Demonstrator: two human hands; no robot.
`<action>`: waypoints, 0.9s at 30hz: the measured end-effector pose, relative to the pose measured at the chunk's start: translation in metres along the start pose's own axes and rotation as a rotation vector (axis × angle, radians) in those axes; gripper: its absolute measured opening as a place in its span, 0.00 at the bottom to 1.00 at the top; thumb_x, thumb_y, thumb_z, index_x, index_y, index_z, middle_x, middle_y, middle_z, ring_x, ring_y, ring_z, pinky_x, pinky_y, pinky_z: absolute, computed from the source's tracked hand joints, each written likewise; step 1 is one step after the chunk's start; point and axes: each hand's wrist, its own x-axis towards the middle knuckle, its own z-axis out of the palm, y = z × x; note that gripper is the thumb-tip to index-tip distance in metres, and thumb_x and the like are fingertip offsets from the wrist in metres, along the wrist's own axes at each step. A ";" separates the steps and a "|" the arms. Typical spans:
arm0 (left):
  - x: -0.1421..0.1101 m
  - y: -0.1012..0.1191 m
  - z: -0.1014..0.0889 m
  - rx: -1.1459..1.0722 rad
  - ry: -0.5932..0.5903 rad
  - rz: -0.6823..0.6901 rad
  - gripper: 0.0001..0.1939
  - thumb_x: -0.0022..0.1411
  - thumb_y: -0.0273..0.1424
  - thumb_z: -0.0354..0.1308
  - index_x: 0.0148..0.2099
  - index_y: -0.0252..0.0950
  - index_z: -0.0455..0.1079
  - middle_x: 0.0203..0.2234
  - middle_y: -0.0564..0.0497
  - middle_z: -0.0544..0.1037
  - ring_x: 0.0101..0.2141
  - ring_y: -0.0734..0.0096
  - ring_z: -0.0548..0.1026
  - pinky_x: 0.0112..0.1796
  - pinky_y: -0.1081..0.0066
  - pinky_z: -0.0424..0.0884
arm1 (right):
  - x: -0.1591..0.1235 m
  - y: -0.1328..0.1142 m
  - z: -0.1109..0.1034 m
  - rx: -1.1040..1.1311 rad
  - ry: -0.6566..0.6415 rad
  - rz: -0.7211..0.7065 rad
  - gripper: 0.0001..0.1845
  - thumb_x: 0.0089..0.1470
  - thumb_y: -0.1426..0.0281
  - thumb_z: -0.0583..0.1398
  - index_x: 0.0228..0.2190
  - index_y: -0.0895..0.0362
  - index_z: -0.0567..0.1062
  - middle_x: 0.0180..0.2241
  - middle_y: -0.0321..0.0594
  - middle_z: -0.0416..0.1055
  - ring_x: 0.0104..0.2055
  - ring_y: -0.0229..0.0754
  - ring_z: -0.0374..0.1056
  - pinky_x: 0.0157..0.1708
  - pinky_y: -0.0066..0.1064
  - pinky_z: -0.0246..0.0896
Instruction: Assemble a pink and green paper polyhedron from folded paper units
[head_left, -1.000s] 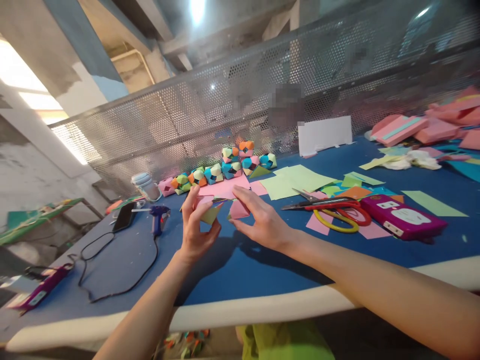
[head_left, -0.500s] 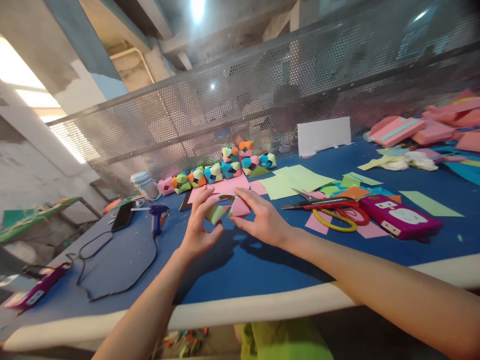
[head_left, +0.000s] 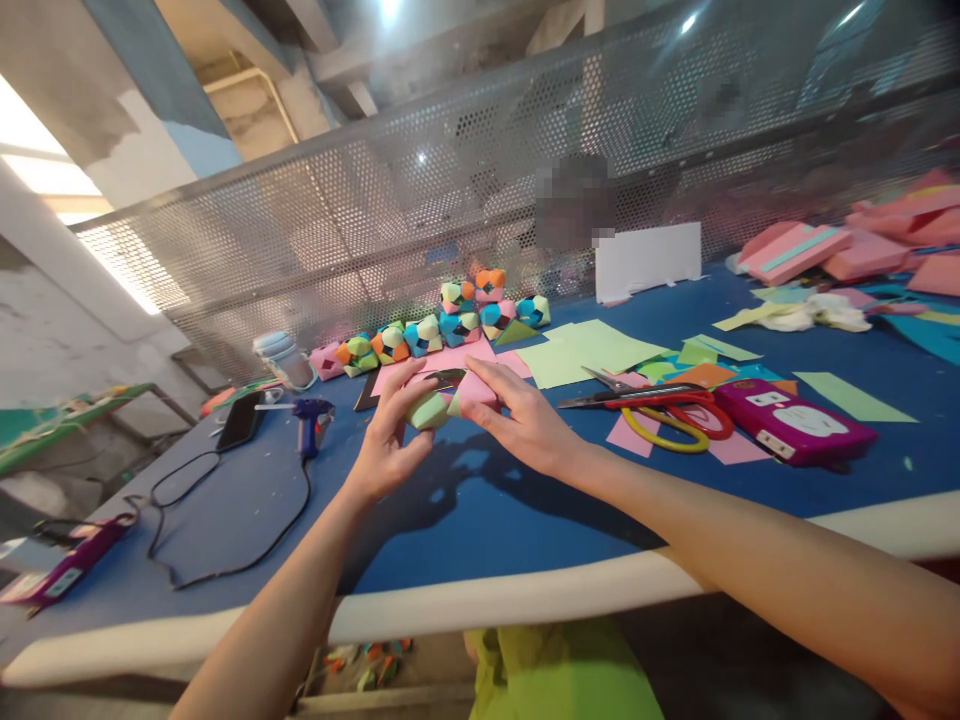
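Between my hands, above the blue table (head_left: 420, 560), is a folded paper piece with a light green part (head_left: 430, 411) and a pink part (head_left: 472, 394). My left hand (head_left: 382, 440) pinches the green side between thumb and fingers. On the pink side, my right hand (head_left: 529, 420) has its fingers over the top and its thumb below. A dark, curved patch shows between the two parts; I cannot tell what it is. Behind my hands stand several folded paper balls (head_left: 459, 327) in green, orange, blue and pink, some stacked.
To the left lie a blue glue gun (head_left: 309, 425) with its cord, a phone (head_left: 240, 420) and a cup (head_left: 281, 358). Scissors (head_left: 660, 405), green paper sheets (head_left: 592, 352) and a purple power strip (head_left: 795, 424) lie on the right. A perforated metal screen (head_left: 337, 230) runs behind.
The paper piece has tilted in my hands, so more of the outer faces of its green and pink parts shows. My fingers have closed in slightly around it. The view has shifted a little.
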 end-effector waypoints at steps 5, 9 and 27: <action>0.000 0.004 -0.002 -0.059 -0.009 -0.074 0.24 0.55 0.27 0.60 0.55 0.46 0.70 0.62 0.45 0.60 0.63 0.49 0.56 0.59 0.49 0.59 | 0.001 -0.002 -0.001 0.019 0.004 0.031 0.27 0.61 0.59 0.55 0.60 0.52 0.63 0.59 0.46 0.65 0.61 0.47 0.61 0.59 0.44 0.59; -0.001 0.004 -0.003 -0.062 -0.033 -0.074 0.24 0.56 0.26 0.59 0.56 0.46 0.68 0.63 0.45 0.58 0.64 0.50 0.56 0.59 0.50 0.60 | 0.001 -0.003 -0.002 0.019 0.003 0.055 0.28 0.62 0.59 0.55 0.60 0.53 0.63 0.58 0.47 0.65 0.61 0.46 0.62 0.59 0.42 0.59; -0.006 0.001 0.005 0.014 -0.039 -0.031 0.24 0.61 0.35 0.57 0.60 0.46 0.61 0.65 0.44 0.55 0.65 0.49 0.52 0.60 0.47 0.56 | -0.003 -0.002 0.002 -0.059 0.013 -0.012 0.29 0.63 0.58 0.53 0.61 0.55 0.60 0.58 0.50 0.65 0.61 0.48 0.61 0.59 0.46 0.58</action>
